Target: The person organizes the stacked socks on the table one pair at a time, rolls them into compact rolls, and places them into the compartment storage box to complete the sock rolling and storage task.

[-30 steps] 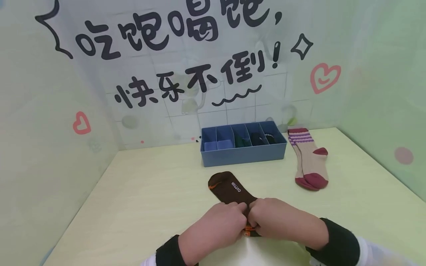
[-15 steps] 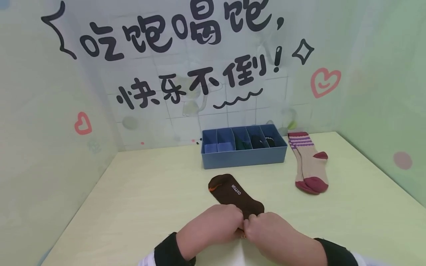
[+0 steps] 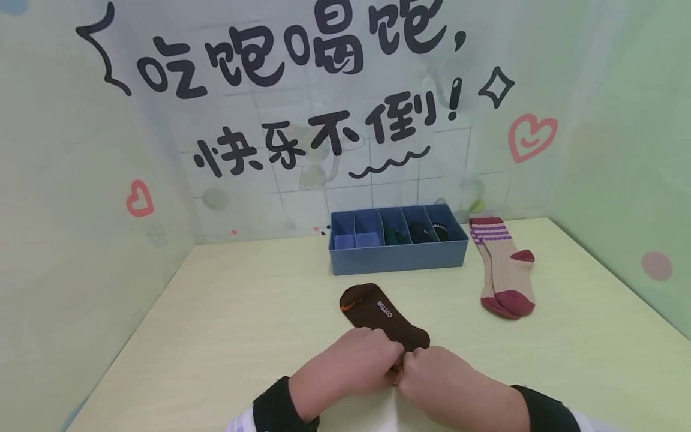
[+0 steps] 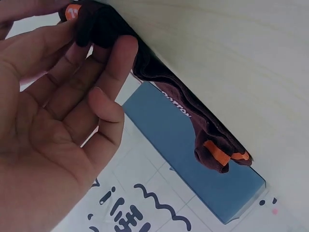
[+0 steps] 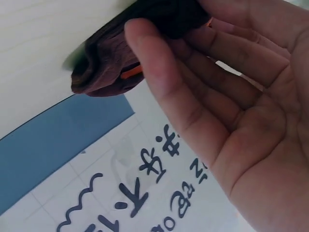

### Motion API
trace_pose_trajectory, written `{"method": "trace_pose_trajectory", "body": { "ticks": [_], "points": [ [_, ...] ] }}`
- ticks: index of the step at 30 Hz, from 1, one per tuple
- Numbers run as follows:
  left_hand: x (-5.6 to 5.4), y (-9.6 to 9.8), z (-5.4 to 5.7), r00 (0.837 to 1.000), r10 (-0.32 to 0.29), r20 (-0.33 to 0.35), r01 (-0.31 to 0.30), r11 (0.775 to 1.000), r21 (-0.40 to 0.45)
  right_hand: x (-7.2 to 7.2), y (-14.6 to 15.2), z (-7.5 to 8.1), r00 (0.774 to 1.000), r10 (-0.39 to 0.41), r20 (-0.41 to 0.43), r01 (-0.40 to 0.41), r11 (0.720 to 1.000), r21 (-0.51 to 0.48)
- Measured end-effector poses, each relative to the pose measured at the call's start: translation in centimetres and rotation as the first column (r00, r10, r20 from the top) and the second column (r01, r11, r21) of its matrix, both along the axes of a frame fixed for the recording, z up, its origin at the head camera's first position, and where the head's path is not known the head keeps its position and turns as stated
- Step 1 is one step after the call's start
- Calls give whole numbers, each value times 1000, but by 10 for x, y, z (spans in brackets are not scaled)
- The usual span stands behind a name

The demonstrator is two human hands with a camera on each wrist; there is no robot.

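Observation:
Dark brown socks (image 3: 378, 309) with orange trim and white COTTON lettering lie on the table, toe end pointing away and to the left. My left hand (image 3: 351, 363) and right hand (image 3: 445, 378) meet over the near, cuff end, which they mostly hide. In the left wrist view, thumb and fingers pinch the dark cuff beside an orange label (image 4: 73, 12). The right wrist view shows my right fingers curled round the bunched fabric (image 5: 113, 55), close beside the left hand's grip.
Behind the socks stands a blue divided box (image 3: 399, 261), with dark rolled items in several right compartments. Beige socks (image 3: 507, 270) with maroon toes and purple stripes lie to its right. A printed sheet (image 3: 243, 192) hangs behind the table (image 3: 216, 336).
My right hand has drawn down toward me, uncovering the heel. The orange-trimmed cuff end that showed below the hands is now folded up into their grip. The view has shifted slightly.

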State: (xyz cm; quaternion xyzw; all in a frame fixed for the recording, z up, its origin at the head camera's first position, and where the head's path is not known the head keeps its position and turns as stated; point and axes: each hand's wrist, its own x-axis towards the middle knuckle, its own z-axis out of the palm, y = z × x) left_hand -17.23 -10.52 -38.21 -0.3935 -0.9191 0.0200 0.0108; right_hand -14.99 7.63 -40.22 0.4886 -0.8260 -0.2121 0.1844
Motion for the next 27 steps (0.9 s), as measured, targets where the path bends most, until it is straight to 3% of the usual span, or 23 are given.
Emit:
{"method": "trace_pose_trajectory", "body": {
  "ticks": [3,5,7,10,12,16,20,25,27],
  "points": [
    [2,-1,1,1000,2,5,-2,1000,-11,-7,2,3,994,-35,100,40,998,-47],
    [3,-2,1,1000,-1,-11,1,1000,-32,-12,3,7,965,-85,248,110,990,-90],
    [5,-2,2,1000,-2,-22,1,999,-52,-18,5,12,897,-132,421,201,972,-124],
    [7,-1,3,999,-1,-42,-2,997,-76,-25,8,17,786,-165,595,311,938,-151],
    [8,0,3,998,0,-57,-6,995,-95,-29,10,18,752,-153,641,330,929,-166],
    [9,4,1,993,1,-117,-17,991,-136,-33,12,15,754,-97,649,302,929,-212],
    [11,5,-1,992,28,-120,-46,987,-152,-34,11,13,745,-75,663,320,912,-256],
    [12,5,-3,990,31,-138,-53,986,-159,-34,7,14,682,-120,722,440,856,-273],
    [11,5,-3,990,22,-140,-44,986,-158,-34,7,15,674,-122,729,453,848,-276]
  ]
}}
